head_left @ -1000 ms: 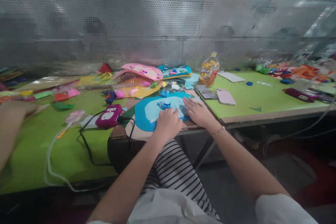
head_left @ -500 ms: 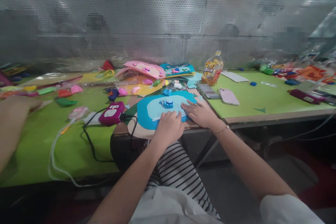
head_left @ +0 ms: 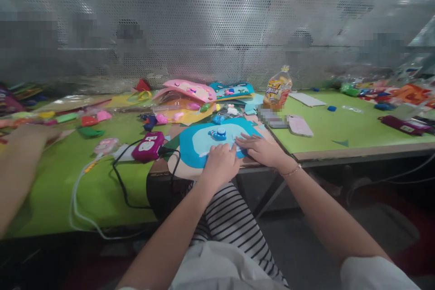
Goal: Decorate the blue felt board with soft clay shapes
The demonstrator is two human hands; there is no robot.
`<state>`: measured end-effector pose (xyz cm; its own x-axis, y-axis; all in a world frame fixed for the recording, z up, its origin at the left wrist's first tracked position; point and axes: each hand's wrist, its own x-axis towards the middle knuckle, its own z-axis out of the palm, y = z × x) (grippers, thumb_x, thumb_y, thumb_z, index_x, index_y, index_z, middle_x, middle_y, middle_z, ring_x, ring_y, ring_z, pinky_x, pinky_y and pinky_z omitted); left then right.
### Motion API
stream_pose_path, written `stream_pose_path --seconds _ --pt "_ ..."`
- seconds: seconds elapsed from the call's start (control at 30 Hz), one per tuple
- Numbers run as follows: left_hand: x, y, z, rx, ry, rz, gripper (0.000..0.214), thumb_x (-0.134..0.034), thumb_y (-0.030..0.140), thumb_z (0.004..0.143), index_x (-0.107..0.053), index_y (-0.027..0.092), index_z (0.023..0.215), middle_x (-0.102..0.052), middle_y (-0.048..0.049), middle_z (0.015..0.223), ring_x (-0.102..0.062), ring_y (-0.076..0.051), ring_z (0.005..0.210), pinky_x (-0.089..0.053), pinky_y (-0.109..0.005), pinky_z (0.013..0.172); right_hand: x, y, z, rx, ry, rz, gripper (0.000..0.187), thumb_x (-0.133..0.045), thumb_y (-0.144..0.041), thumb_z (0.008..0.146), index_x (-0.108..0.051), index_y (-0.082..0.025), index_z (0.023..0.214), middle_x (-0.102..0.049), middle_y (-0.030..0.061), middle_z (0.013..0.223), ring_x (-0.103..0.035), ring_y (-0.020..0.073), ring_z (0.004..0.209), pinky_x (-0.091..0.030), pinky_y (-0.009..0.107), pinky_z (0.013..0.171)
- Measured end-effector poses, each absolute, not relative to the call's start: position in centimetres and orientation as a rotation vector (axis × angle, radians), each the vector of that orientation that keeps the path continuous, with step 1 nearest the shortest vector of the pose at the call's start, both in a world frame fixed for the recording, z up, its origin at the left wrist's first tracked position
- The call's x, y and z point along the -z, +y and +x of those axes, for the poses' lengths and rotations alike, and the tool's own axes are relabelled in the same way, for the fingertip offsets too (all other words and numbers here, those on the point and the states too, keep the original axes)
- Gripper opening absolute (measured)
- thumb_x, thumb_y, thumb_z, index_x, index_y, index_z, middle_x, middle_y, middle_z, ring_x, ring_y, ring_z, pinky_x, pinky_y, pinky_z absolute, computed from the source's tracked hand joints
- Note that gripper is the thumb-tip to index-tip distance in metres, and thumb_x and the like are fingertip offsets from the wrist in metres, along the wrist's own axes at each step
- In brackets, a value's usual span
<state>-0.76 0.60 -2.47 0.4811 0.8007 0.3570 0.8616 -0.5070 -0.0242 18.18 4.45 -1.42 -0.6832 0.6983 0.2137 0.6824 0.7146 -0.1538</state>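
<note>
One flat right hand (head_left: 260, 149), fingers spread, pins your felt (head_left: 197, 142) steady; your left hand (head_left: 220, 165) curls on it, and I cannot tell what it grips.

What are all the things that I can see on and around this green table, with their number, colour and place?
round-edged felt sheet: one, blue with a paler middle, at the table edge under both hands
small moulded figure: one, blue, on the felt sheet
flat box-shaped device: one, magenta, left of the sheet, black cable attached
crinkled snack bag: one, orange, further back
flat phone: one, pink, right of the sheet
table cover: one, green
perforated metal screen: one, grey, behind the table
another person's arm: one, far left
left hand: curled, on the sheet's near edge
right hand: flat on the sheet
</note>
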Motion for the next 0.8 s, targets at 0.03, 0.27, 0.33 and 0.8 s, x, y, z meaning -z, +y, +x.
stream_pose_path --seconds 0.03,0.27,0.33,0.8 --pt "2.47 0.62 -0.75 0.447 -1.439 -2.525 0.041 -0.036 0.029 0.093 -0.051 0.011 0.127 -0.06 -0.0115 0.096 -0.055 -0.028 0.094 -0.038 -0.041 0.079 1.38 4.41 18.18 -0.058 -2.658 -1.103 0.055 -0.031 -0.016 0.086 -0.041 -0.019 0.14 -0.037 0.0046 0.146 -0.028 0.0245 0.138 -0.027 0.051 0.109" --pt "2.56 0.64 -0.66 0.429 -1.474 -2.501 0.035 -0.043 0.03 0.094 -0.05 0.012 0.123 -0.059 -0.0076 0.097 -0.056 -0.023 0.095 -0.042 -0.041 0.082 1.3 4.4 18.2 -0.005 -2.671 -1.035 0.056 -0.035 -0.012 0.083 -0.043 -0.021 0.138 -0.042 0.0037 0.143 -0.031 0.0238 0.137 -0.029 0.049 0.108" --pt "2.51 0.63 -0.61 0.42 -1.485 -2.495 0.03 -0.046 0.031 0.093 -0.053 0.014 0.117 -0.059 -0.0059 0.096 -0.056 -0.022 0.094 -0.043 -0.041 0.083 1.31 4.41 18.14 -0.027 -2.674 -1.014 0.056 -0.036 -0.011 0.083 -0.045 -0.02 0.137 -0.044 0.0044 0.142 -0.032 0.0233 0.137 -0.029 0.048 0.109" --pt "2.52 0.79 -0.65 0.51 -1.569 -2.549 0.028 -0.051 0.032 0.092 -0.055 0.014 0.114 -0.059 -0.0066 0.103 -0.057 -0.021 0.097 -0.045 -0.044 0.088 1.39 4.34 18.1 0.0 -2.619 -0.939 0.056 -0.038 -0.003 0.077 -0.057 -0.023 0.127 -0.055 0.0037 0.132 -0.041 0.0249 0.131 -0.031 0.053 0.107"
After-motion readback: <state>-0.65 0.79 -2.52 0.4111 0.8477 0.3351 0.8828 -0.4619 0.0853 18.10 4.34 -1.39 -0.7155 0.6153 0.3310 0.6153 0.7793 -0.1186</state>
